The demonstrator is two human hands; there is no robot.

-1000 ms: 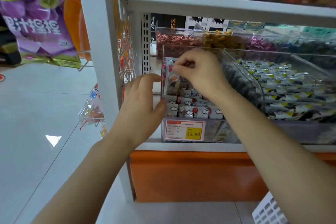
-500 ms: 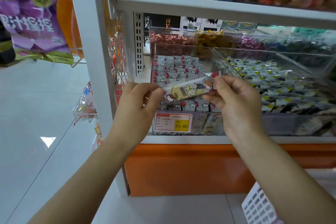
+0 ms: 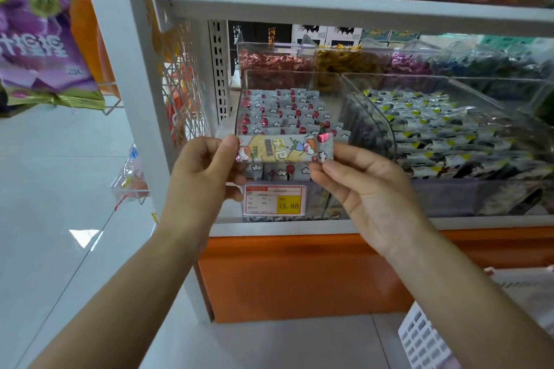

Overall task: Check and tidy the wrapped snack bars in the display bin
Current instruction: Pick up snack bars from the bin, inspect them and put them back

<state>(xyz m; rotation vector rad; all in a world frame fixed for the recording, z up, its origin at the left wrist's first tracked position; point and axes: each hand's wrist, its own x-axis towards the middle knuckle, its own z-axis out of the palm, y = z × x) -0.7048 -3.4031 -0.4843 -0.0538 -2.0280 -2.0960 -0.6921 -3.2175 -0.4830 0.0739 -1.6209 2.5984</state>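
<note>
head view, one entry per item, placed against the display bin.

display bin (image 3: 292, 72): clear plastic, on the lower shelf (image 3: 299, 226), at its left end.
snack bars (image 3: 284, 114): inside the bin, standing in close rows, grey wrappers with red spots and white clouds.
price tag (image 3: 274, 200): on the bin's front wall, red frame, yellow patch reading 15.80.
snack bar (image 3: 281, 148): one piece, outside the bin, held level across its front, just above the price tag; printed face towards the camera.
left hand (image 3: 204, 177): in front of the bin's left side, thumb and fingers clamped on the bar's left end.
right hand (image 3: 368, 189): in front of the bin's right side, fingertips pinching the bar's right end.
neighbouring bin (image 3: 374, 117): touching the display bin's right side, filled with black-and-yellow wrapped pieces (image 3: 449, 129).
rear bins (image 3: 275, 48): behind the display bin, red and gold sweets.
orange panel (image 3: 299, 275): below the bin, under the shelf edge.
purple bag (image 3: 39, 48): hanging well to the left of the bin.
</note>
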